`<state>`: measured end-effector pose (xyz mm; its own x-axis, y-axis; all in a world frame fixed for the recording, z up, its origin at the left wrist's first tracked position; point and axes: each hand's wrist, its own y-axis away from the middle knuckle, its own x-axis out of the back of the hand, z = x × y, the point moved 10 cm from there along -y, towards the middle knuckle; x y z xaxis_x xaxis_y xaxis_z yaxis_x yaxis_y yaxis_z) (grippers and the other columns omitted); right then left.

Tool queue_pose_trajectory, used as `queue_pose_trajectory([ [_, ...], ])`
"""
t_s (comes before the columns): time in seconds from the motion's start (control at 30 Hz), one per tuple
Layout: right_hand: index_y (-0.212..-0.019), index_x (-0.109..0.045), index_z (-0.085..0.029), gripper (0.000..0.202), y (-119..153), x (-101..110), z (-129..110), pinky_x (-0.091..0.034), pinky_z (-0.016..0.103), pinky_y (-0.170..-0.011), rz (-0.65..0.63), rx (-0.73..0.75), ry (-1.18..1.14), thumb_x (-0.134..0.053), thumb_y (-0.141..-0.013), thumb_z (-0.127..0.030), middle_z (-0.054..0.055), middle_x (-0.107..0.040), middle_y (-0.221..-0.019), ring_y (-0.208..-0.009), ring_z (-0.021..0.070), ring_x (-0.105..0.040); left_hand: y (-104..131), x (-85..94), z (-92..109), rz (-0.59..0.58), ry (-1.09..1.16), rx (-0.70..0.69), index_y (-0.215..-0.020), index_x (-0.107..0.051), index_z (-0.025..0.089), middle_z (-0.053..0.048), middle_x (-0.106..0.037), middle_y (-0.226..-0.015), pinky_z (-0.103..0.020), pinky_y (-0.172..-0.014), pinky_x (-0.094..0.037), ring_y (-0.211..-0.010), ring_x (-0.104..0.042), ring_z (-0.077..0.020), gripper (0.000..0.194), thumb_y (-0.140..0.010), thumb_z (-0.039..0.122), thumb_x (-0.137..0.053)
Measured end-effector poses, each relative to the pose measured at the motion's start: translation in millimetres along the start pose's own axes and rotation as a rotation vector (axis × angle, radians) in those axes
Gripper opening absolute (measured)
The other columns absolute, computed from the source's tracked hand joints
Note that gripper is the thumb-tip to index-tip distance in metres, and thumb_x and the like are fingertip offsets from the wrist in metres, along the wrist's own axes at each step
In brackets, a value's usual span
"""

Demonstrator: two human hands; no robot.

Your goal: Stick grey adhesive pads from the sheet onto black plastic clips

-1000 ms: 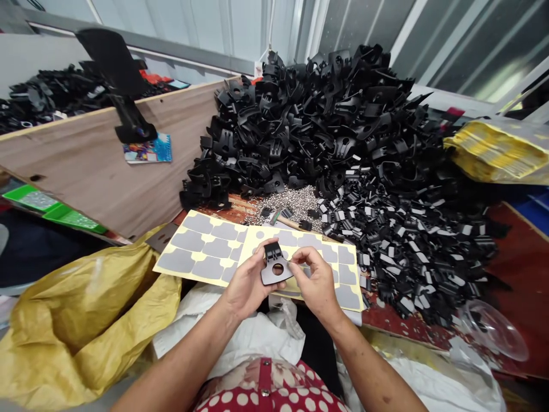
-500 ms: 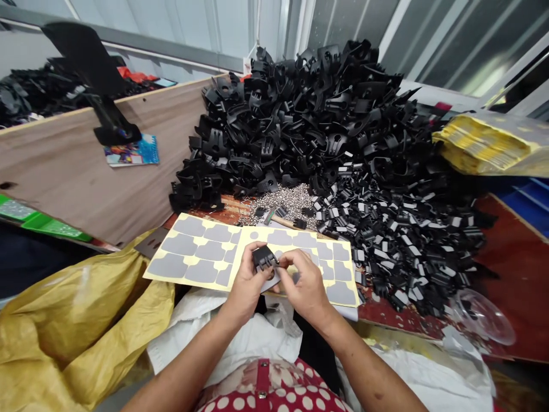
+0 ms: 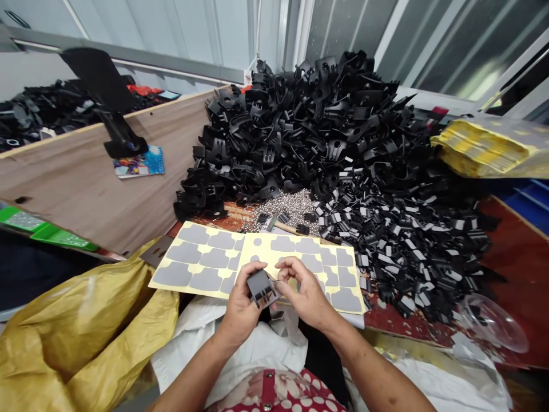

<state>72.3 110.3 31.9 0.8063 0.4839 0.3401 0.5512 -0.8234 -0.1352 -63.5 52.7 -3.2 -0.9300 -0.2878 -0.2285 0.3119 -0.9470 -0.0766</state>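
Note:
My left hand is closed around a black plastic bracket with prongs along its lower edge. At the bracket's right side, the thumb and fingers of my right hand are pinched together; what lies between the fingertips is too small to make out. Under and behind both hands lies a yellow backing sheet with rows of grey stickers. Beyond the sheet, a small tool with a wooden handle lies beside a heap of small shiny metal pieces.
A tall pile of black plastic parts fills the back of the red table. Small black-and-grey pieces spread to its right. A wooden board stands left, a stack of yellow-edged sheets right, and a clear plastic lid near the front edge.
The bracket has turned in my left hand, so its broad smooth face now shows more. Both hands sit slightly lower in view, and the whole scene has shifted a little downward.

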Motion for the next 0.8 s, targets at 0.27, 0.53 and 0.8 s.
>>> queue_pose_trajectory([
  [0.27, -0.089, -0.075, -0.02, 0.012, -81.7, 2.9, 22.7, -0.05, 0.025, -0.065, -0.231, 0.034, 0.176, -0.064, -0.087, -0.018, -0.002, -0.069, -0.076, -0.069, 0.0145, -0.062, 39.9, 35.7, -1.0, -0.322, -0.332, 0.061, -0.132, -0.071, 0.039, -0.007, -0.072, -0.128, -0.045, -0.111, -0.048, -0.123, -0.064, -0.0309, 0.05, -0.089, 0.015, -0.059],
  [0.53, -0.117, -0.069, -0.014, 0.032, -259.1, 38.0, 33.9, -0.048, 0.042, -0.102, 0.256, -0.002, 0.435, -0.06, -0.087, -0.005, 0.012, -0.072, -0.113, -0.102, 0.0229, -0.065, 37.4, 64.5, -10.0, -0.172, -0.452, 0.095, -0.12, -0.077, 0.039, -0.007, -0.077, -0.114, -0.037, -0.092, -0.059, -0.102, -0.073, -0.0284, 0.03, -0.094, 0.032, -0.063],
  [0.8, -0.106, -0.076, -0.023, 0.027, -193.7, 16.0, -19.9, -0.051, 0.04, -0.104, 0.171, 0.162, 0.272, -0.064, -0.087, -0.007, 0.004, -0.076, -0.109, -0.105, 0.021, -0.067, 3.3, 84.6, 2.9, 0.148, -0.243, 0.133, -0.122, -0.073, 0.029, -0.009, -0.073, -0.117, -0.034, -0.092, -0.057, -0.107, -0.069, -0.0288, 0.043, -0.08, 0.035, -0.082],
])
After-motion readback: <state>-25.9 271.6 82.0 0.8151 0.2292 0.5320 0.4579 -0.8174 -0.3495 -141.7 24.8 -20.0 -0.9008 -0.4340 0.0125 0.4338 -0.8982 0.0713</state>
